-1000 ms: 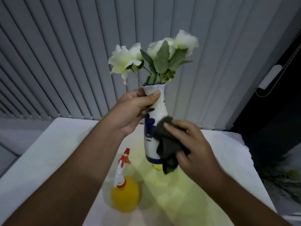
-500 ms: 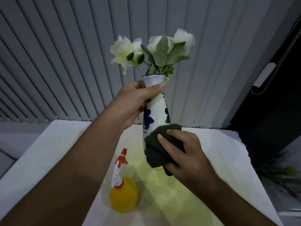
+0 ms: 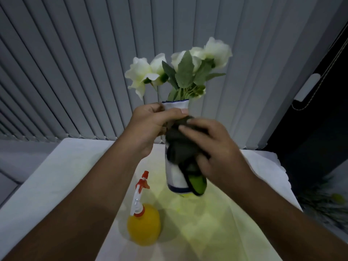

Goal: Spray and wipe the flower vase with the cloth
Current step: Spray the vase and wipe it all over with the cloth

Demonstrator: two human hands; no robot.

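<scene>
A white flower vase (image 3: 175, 176) with blue trim is held up above the table, with white flowers (image 3: 178, 66) and green leaves standing in it. My left hand (image 3: 150, 125) grips the vase around its neck, just under the rim. My right hand (image 3: 212, 147) presses a dark cloth (image 3: 178, 147) against the upper middle of the vase body, hiding most of the blue pattern. A loose end of the cloth hangs down over the vase's lower right side. A yellow spray bottle (image 3: 144, 223) with a white and red trigger head stands on the table below my left forearm.
The white table (image 3: 56, 181) runs under both arms, its right edge scalloped. Grey vertical blinds (image 3: 75, 72) fill the wall behind. A dark opening and some greenery (image 3: 327, 200) lie to the right of the table.
My right hand has slid the cloth up the vase from its lower body to just below the neck. The vase has stayed lifted in my left hand.
</scene>
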